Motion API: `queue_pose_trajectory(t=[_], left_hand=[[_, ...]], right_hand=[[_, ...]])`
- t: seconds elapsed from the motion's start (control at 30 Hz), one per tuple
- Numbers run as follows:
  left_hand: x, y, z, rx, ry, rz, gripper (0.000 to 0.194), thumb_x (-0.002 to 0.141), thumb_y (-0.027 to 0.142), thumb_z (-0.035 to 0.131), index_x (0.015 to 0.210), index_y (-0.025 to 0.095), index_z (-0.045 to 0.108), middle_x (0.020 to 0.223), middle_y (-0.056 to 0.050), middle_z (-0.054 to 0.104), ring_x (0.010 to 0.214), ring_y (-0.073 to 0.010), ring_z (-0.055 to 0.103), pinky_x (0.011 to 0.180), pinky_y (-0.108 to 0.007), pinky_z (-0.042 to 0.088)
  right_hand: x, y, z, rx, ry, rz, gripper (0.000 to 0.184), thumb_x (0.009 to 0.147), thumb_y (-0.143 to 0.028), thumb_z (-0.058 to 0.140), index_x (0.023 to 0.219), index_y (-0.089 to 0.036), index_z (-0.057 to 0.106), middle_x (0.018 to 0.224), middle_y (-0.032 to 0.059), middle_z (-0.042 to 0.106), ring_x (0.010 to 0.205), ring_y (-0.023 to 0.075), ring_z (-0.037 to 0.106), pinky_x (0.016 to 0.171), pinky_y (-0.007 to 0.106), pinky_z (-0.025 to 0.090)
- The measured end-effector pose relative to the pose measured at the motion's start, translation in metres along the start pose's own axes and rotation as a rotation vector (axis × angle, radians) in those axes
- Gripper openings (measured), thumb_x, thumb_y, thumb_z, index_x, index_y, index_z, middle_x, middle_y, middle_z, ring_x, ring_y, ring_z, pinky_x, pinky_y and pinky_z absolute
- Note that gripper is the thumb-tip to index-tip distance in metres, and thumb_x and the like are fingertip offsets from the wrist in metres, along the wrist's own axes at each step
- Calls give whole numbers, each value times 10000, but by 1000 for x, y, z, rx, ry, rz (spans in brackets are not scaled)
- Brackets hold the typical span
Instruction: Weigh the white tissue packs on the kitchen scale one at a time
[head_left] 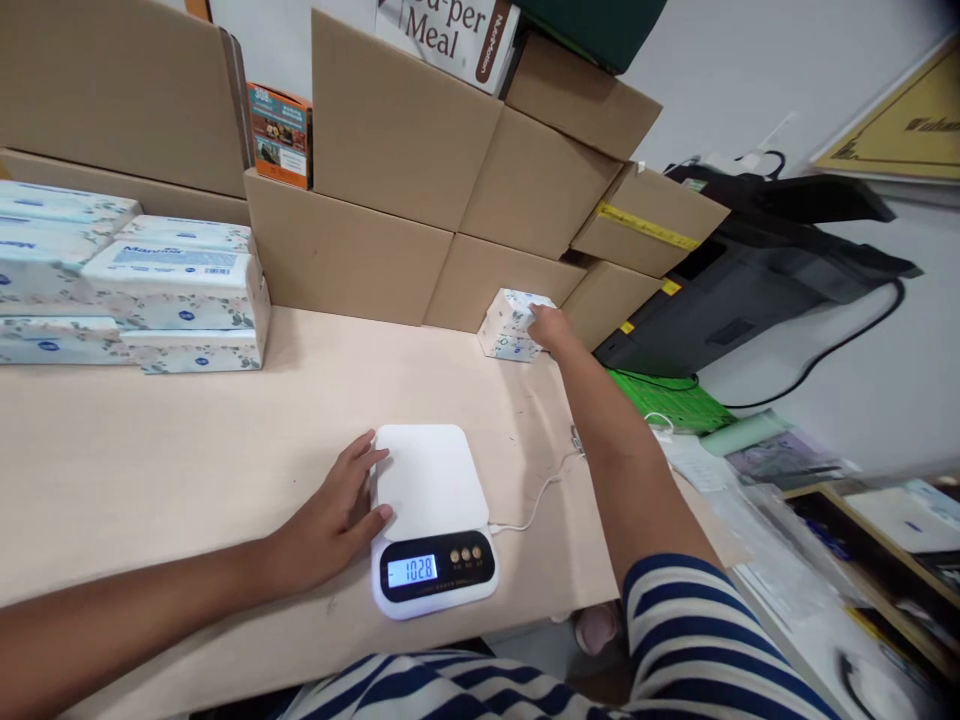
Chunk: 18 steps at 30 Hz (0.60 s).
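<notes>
While the left hand [330, 525] rests open against the left edge of the scale [431, 480], the right hand [550, 327] touches the small tissue packs [511, 325] before the cardboard boxes [375, 255] — whether gripping, I can't tell — and left-hand pressure could skew the weight, or a snagged white cable [510, 528] tug the scale askew

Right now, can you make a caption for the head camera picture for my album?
Left hand touching the white scale, right hand on small tissue packs by cardboard boxes.
</notes>
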<state>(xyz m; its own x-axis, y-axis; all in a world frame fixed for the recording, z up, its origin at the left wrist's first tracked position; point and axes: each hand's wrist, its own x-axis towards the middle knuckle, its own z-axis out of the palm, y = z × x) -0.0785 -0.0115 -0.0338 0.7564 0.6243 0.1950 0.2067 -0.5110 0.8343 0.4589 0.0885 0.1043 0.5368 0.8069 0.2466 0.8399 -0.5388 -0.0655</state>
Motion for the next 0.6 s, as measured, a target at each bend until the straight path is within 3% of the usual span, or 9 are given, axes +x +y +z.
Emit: queue_pose_trajectory(t=[0.1,0.17,0.2,0.27,0.3,0.4,0.47,0.53,0.6], left_hand=[[-1,6,4,-28,-31,-25,663,1102,632,504,1678,334,362,1886,-111,121,1767,-375,228,1426,-652,345],[-1,9,4,-39,-40,-21,725,1091,664,505,1690,295,328,1885,-154,83,1774,-375,206,1429,-646,336],[0,9,3,-31,-21,-2,761,1085,675,513,1701,283,301,1886,-170,62,1778,-377,189,1426,-645,341],[9,3,-9,42,84,63,825,1072,689,530,1722,261,255,1885,-202,39,1782,-386,161,1418,-655,340],[16,-2,-21,109,168,95,852,1069,697,529,1730,245,239,1883,-220,38,1784,-392,145,1421,-665,319],[38,-20,-76,383,471,110,916,1056,741,498,1734,183,242,1874,-268,58,1789,-413,80,1434,-699,181],[49,-26,-121,568,616,18,930,1044,744,511,1729,156,288,1875,-275,75,1787,-425,57,1430,-697,121],[58,-21,-166,770,630,-105,917,1026,708,570,1720,150,353,1881,-259,109,1784,-443,46,1420,-700,80],[69,-5,-207,963,482,-194,911,1011,653,625,1730,151,378,1886,-233,152,1782,-449,60,1419,-692,55]], right_hand=[[-11,-6,-2,9,9,-1,475,1061,-453,727,1451,-191,657,1495,120,658,1340,273,675,1146,532,614],[-27,-15,1,28,37,-7,558,1048,-426,734,1536,-188,601,1607,161,582,1461,332,610,1225,606,555],[-37,-20,4,40,59,-13,645,1036,-393,731,1609,-175,531,1695,205,490,1553,386,533,1278,665,490],[-61,-31,15,71,110,-48,922,944,-265,684,1743,-54,276,1797,385,187,1666,557,325,1296,837,314],[-75,-36,21,88,132,-82,975,934,-243,614,1770,-27,160,1808,410,89,1696,581,237,1285,889,234],[-121,-47,37,139,126,-227,945,958,-311,513,1767,11,148,1825,395,21,1730,591,42,1291,888,199],[-156,-50,39,158,145,-377,903,1009,-430,513,1781,-67,218,1857,326,12,1734,583,-41,1293,875,235],[-193,-51,29,141,267,-575,873,1048,-468,526,1813,-208,195,1888,235,-28,1734,586,-41,1266,889,291],[-227,-52,12,126,408,-720,935,1049,-419,581,1826,-357,64,1906,117,-106,1742,565,-15,1284,879,302]])
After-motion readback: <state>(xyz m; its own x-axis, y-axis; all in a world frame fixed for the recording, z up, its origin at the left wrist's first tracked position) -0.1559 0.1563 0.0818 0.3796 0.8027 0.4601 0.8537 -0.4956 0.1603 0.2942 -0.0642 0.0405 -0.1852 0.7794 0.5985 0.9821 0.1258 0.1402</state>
